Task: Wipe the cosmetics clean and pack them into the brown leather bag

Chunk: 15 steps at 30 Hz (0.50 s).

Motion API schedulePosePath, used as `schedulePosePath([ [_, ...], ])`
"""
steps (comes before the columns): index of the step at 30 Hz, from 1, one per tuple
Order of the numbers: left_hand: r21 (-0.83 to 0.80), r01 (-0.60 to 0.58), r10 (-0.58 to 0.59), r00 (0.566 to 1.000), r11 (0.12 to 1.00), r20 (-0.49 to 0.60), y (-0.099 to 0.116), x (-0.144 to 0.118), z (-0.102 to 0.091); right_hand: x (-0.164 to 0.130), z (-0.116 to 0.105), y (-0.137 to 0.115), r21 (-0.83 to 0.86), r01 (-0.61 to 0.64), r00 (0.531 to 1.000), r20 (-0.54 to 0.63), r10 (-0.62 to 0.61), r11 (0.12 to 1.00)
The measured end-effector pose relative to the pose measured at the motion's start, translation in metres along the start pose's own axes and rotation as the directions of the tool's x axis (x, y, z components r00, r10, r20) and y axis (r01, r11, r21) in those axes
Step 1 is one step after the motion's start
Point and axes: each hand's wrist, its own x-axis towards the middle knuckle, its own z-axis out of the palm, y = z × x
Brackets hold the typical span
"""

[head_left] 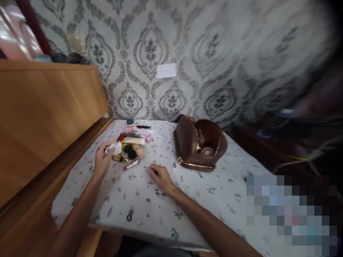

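My left hand reaches into a pile of cosmetics on a white patterned tablecloth and closes its fingers on a small white item at the pile's left edge. Tubes, a pink lip gloss and small round pots lie around it. My right hand rests flat on the cloth with fingers apart, holding nothing, just right of the pile. A brown leather cosmetic bag stands open further right, with a few items inside.
A wooden headboard or cabinet runs along the left side. Patterned grey wallpaper backs the table. A dark low piece of furniture stands at the right; the right edge is blurred.
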Motion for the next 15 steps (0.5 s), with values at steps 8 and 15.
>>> schedulePosePath([
  [8, 0.278, -0.064, 0.109, 0.983, 0.958, -0.15, -0.017, 0.032, -0.058, 0.001, -0.003, -0.007, -0.06, 0.034, 0.996, 0.08, -0.03, 0.998],
  [15, 0.466, -0.204, 0.211, 0.977, 0.861, 0.037, -0.021, 0.032, -0.05, 0.001, -0.004, -0.008, -0.098, 0.025, 0.995, 0.095, -0.016, 0.995],
])
